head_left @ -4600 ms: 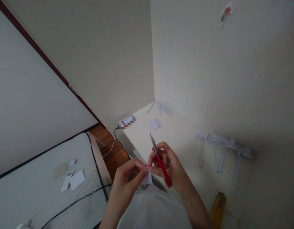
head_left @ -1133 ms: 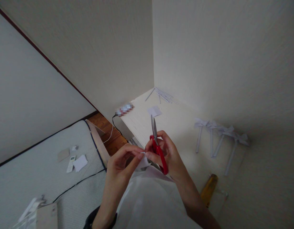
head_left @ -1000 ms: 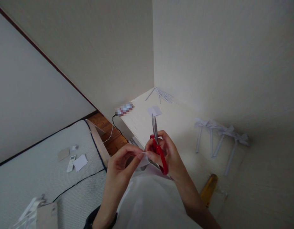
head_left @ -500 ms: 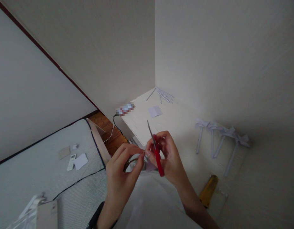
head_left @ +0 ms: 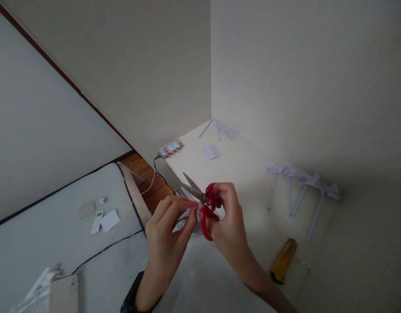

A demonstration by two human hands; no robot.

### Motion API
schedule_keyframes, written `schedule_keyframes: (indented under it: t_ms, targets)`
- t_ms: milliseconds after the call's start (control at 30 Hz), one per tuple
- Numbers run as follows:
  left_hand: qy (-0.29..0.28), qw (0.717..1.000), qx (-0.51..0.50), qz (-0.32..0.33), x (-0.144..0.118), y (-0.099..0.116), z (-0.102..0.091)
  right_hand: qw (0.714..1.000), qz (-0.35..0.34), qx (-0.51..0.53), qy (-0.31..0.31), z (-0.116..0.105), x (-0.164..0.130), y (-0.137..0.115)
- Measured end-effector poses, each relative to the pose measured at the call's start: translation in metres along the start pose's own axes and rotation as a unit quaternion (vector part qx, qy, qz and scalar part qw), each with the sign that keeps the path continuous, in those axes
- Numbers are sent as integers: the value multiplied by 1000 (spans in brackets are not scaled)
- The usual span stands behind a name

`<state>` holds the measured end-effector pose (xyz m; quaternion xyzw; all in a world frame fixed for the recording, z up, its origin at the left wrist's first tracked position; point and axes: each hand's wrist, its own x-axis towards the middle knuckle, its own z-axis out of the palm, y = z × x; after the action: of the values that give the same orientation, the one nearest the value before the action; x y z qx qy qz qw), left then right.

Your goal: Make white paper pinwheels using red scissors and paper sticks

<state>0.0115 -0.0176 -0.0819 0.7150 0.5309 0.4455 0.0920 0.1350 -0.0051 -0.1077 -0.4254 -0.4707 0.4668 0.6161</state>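
Scissors (head_left: 203,204) in the right hand (head_left: 227,219), above the counter (head_left: 246,169).
Red handles gripped, blades pointing left; left hand (head_left: 167,230) fingers pinch a small paper piece (head_left: 187,219) beside the blades.

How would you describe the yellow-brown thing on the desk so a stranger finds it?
Start at the pale desk in the room's corner. Right of the right hand, below the row of white paper bows, lies an amber bottle-like object. It is the only amber thing among white paper.
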Motion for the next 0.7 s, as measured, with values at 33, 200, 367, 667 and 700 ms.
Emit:
schedule_keyframes:
  t_ms: [33, 200, 367, 667, 700]
  targets:
    - [6, 1000, -1, -1, 1, 1, 0, 1000, -5, -2, 4, 1, -1, -1]
    - [-2, 994, -86, -64, 1, -1, -3, 998, 43, 36, -41, -4, 2, -2]
    - [-88, 927, -303, -200, -2, -13, -10, 975, 92, 152, -135, -22, 16, -5]
    - [-162, 827, -450, -296, -2, -18, -6, 941, 133, 223, -215, -25, 15, -1]
    - [-160, 826, -454, -293, -2, -18, -5, 938, 139, 230, -219, -23, 14, 1]
